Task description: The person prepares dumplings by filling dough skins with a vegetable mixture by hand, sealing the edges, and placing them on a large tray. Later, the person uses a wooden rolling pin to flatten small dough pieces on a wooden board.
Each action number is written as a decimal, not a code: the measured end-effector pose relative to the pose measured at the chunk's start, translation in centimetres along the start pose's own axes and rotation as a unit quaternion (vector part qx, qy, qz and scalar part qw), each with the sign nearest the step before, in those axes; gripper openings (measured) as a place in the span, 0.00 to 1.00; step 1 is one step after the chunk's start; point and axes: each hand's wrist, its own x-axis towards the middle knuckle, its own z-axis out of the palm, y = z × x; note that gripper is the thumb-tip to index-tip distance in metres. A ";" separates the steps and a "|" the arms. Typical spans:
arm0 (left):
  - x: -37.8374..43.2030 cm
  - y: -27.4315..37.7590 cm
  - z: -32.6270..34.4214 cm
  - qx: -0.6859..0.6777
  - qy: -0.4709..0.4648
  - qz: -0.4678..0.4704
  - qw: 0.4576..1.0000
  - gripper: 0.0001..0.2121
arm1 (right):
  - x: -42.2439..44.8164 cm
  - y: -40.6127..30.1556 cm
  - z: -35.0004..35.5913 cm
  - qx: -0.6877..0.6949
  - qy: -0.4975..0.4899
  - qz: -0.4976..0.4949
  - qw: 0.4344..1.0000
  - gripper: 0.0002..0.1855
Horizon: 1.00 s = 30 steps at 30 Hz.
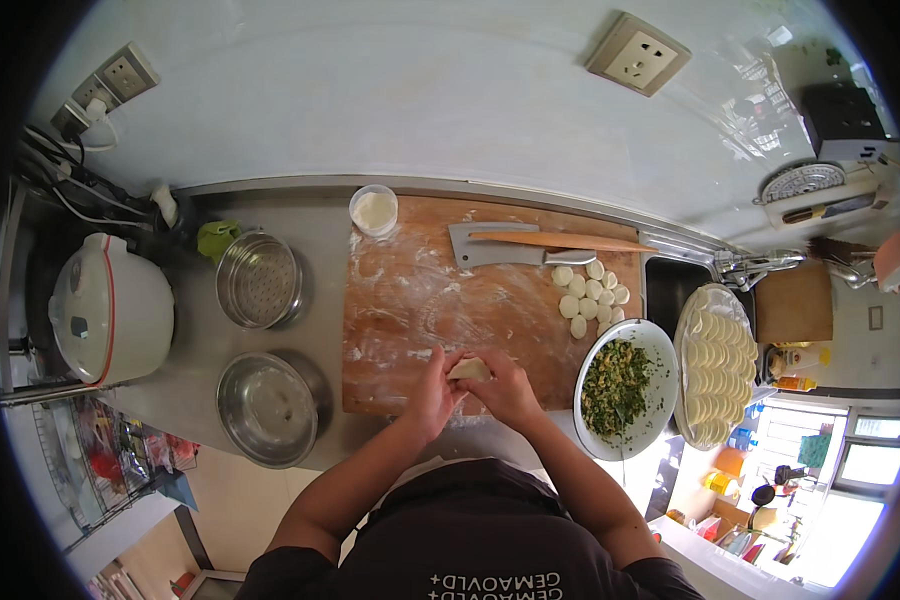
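Note:
Between my left hand [436, 394] and my right hand [504, 386] is a folded dough dumpling [469, 369], its edge pinched by the fingers of both. They hold it above the near edge of a floured wooden board [405, 300]. Small round dough pieces [588, 307] lie in a group at the board's right side. Behind them rest a metal cleaver [487, 251] and a tapered wooden rolling pin [562, 241], which lies across the blade. A white bowl of chopped green filling [615, 390] stands at the board's near right corner.
A tray of finished dumplings [718, 367] stands right of the bowl, beside the sink [664, 281]. A tub of flour [375, 210] is at the board's far left corner. Left are a steel strainer [259, 281], a steel basin [266, 409] and a white rice cooker [116, 311].

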 end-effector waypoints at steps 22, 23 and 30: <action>-3.4 6.2 -6.4 0.097 0.085 0.198 0.972 0.27 | 2.3 4.4 1.4 -0.337 -0.059 -0.044 0.938 0.18; -3.6 5.8 -6.5 0.104 0.070 0.195 0.973 0.27 | 2.4 4.1 0.5 -0.341 -0.043 0.020 0.939 0.18; -5.2 3.4 -2.7 0.124 0.033 0.182 0.975 0.27 | 0.5 5.3 3.0 -0.303 -0.120 0.046 0.944 0.23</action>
